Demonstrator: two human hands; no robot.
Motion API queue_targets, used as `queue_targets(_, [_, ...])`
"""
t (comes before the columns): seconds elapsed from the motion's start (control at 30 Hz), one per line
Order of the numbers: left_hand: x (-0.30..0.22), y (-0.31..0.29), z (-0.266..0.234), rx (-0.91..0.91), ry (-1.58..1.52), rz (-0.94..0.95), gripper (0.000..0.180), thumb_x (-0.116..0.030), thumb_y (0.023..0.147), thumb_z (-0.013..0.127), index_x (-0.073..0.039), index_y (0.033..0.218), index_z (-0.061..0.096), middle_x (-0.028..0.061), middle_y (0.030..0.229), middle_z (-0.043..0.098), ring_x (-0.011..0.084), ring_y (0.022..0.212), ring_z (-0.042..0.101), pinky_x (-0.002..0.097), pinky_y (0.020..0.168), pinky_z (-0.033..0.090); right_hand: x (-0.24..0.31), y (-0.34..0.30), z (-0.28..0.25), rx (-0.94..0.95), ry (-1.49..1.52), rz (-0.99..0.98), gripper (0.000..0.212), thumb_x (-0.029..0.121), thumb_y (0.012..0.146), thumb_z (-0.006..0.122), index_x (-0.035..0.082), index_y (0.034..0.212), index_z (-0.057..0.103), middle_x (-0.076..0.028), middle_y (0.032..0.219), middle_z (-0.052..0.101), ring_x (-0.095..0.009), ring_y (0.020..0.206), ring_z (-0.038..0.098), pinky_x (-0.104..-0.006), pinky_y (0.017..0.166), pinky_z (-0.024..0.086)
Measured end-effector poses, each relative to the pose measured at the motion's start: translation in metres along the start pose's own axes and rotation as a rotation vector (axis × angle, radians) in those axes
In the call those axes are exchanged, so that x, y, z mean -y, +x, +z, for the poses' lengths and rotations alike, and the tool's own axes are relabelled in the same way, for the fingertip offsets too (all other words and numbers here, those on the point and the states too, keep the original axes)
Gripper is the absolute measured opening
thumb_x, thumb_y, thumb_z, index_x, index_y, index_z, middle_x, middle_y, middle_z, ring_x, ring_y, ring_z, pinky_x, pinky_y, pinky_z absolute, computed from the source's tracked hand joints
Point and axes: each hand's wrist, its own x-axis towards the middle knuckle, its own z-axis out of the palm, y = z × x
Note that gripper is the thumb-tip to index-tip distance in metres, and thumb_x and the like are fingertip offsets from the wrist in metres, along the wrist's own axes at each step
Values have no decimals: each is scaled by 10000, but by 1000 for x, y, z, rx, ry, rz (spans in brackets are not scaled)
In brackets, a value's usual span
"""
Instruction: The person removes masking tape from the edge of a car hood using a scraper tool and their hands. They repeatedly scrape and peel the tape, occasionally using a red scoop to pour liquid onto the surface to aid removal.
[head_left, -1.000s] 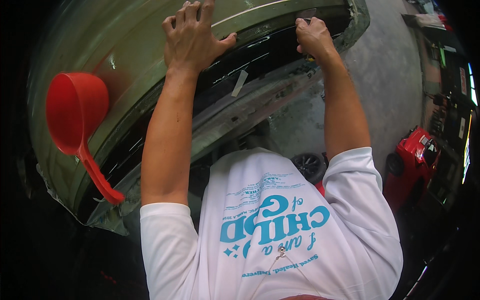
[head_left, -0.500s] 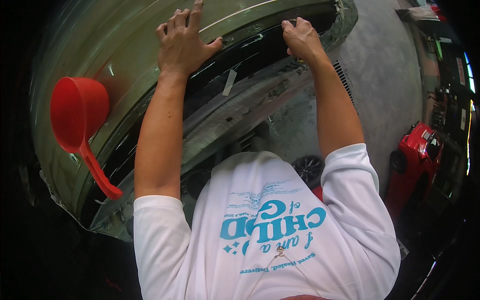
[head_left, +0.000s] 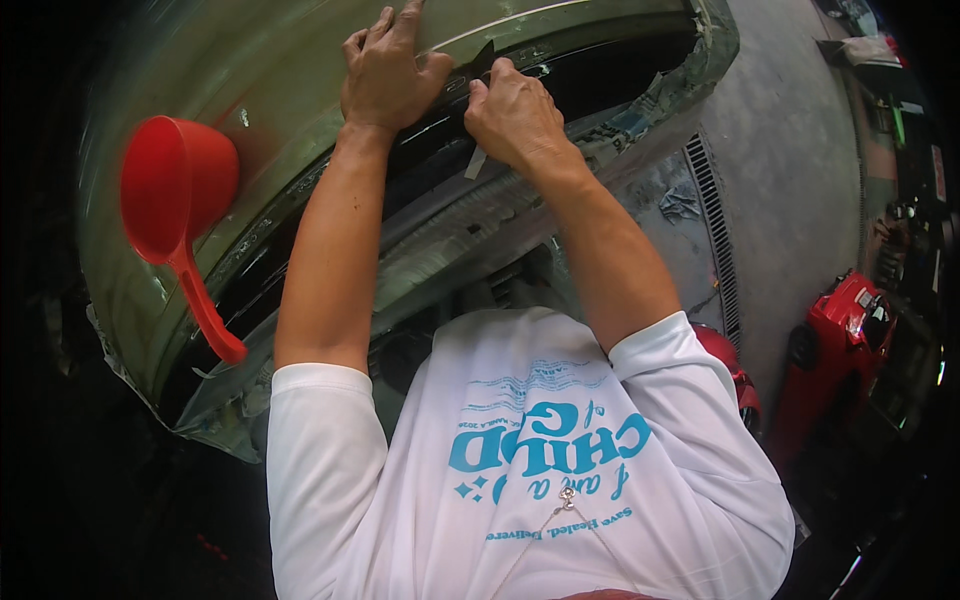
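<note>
My left hand [head_left: 390, 85] lies on a wet, olive-grey car panel [head_left: 290, 75], its fingers stretched out over the surface and its thumb toward the right hand. Close beside it, my right hand [head_left: 518, 115] is closed over the panel's glossy black edge strip [head_left: 590, 58]. A thin dark sheet [head_left: 484, 62] with a pointed corner sticks up from the right hand's fingers; the rest of it is hidden. Just below that hand hangs a short strip of pale tape [head_left: 475, 163]. Further left, a red dipper [head_left: 180, 190] with a long handle rests on the panel.
Masking film [head_left: 715, 50] covers the panel's right end. A long floor grate [head_left: 715, 230] runs across the grey concrete floor [head_left: 780, 170]. At the right stands a small red car [head_left: 835, 335], with another red rounded body [head_left: 730, 370] near my right sleeve.
My right hand has moved left along the black strip, close to the left hand, and the dark sheet now shows at its fingers. The view has shifted slightly.
</note>
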Motion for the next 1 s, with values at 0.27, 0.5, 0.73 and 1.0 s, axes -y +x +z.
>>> queue_targets(0.27, [1, 5, -5, 15, -85, -3, 754, -390, 901, 698, -94, 1570, 518, 199, 1474, 649, 331, 1458, 542, 520, 1205, 344, -71, -2, -66, -63, 516, -32, 379, 367, 1068, 603, -12, 1069, 615, -72, 745, 641, -160, 568, 642, -342, 571, 556])
queue_targets(0.5, [-7, 3, -7, 27, 125, 64, 800, -536, 889, 765, -108, 1536, 572, 194, 1504, 630, 335, 1472, 527, 540, 1214, 340, -134, -84, -72, -57, 914, 27, 319, 365, 1085, 608, 49, 1049, 596, -27, 718, 589, -118, 520, 551, -277, 482, 462])
queue_targets(0.73, [-3, 7, 3, 43, 395, 88, 961, -729, 771, 821, -155, 1514, 615, 159, 1514, 633, 334, 1452, 548, 523, 1230, 329, -248, -181, -46, -78, 1224, 177, 313, 365, 1129, 520, 58, 1090, 566, -40, 728, 570, -124, 518, 527, -266, 472, 458])
queue_targets(1.0, [-94, 62, 32, 116, 474, 64, 831, -588, 878, 783, -83, 1509, 591, 182, 1498, 608, 347, 1438, 528, 613, 1209, 345, -356, -256, -36, -236, 1273, 402, 328, 382, 1144, 495, 59, 1112, 546, -49, 729, 562, -131, 545, 537, -275, 476, 467])
